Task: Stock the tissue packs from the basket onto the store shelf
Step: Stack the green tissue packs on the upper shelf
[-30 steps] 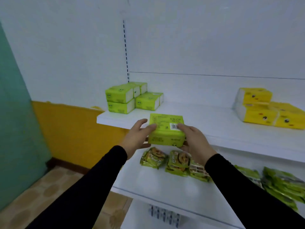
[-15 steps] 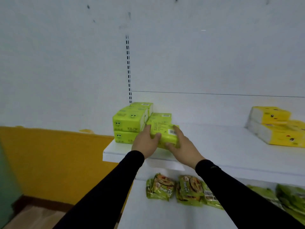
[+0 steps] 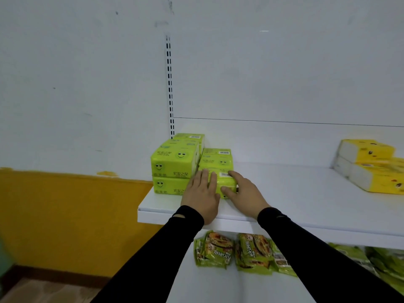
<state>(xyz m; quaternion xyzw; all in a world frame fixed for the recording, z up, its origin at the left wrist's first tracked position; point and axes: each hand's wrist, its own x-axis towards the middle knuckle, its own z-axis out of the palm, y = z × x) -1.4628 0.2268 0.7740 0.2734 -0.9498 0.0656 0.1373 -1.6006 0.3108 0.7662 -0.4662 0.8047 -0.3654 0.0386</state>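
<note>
A green tissue pack lies on the white upper shelf, right of a two-high stack of green packs and in front of another green pack. My left hand rests on its left side with fingers fairly straight. My right hand holds its right end, thumb on the front face and fingers over the top. The basket is out of view.
Yellow tissue packs are stacked at the shelf's right end, with bare shelf between them and the green ones. Green snack bags lie on the lower shelf. A slotted upright runs up the white wall.
The pack went from held in the air in front of the shelf to lying on the shelf beside the green stack. My left fingers have straightened out on it.
</note>
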